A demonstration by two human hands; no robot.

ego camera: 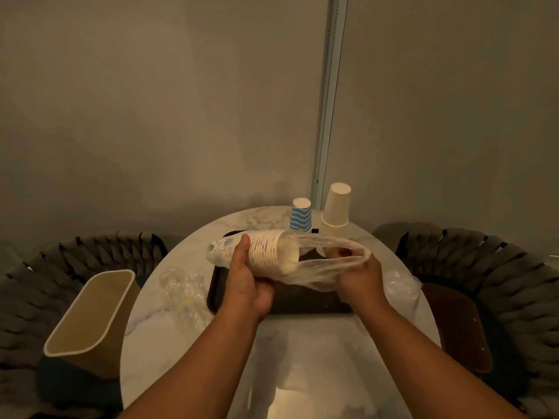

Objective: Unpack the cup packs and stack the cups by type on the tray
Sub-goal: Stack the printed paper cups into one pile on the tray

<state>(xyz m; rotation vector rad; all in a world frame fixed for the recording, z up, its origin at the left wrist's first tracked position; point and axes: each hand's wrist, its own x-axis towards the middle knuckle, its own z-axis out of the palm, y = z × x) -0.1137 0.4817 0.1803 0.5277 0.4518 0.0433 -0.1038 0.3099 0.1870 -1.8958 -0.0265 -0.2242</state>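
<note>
Head view: a sleeve of nested printed cups [266,252] is held on its side above the dark tray [302,297], w/ the left hand [246,281] curled round the stack from below, thumb on top near the middle. The open mouth of the stack is turned toward the right hand [358,272], whose grip is closed on the loose end of the clear plastic wrap [326,261], pinched and stretched away from the cups. At the far edge of the tray two upside-down stacks are seen: blue-striped cups [300,216] and, just beside them, plain cups [335,210]. Crumpled clear wrap [181,285] lies on the marble worktop [302,343] left of the tray; a beige bin [90,322] stands left of the worktop. Judged: the stack is v. light, thin paper, easily crushed or dented at the rims, so it is best held round the mid-body w/ light pressure, not at the mouth. The film is soft, stretchy, prob. slippery and clingy; it is best taken at the bunched end and drawn off along the stack's axis.
</note>
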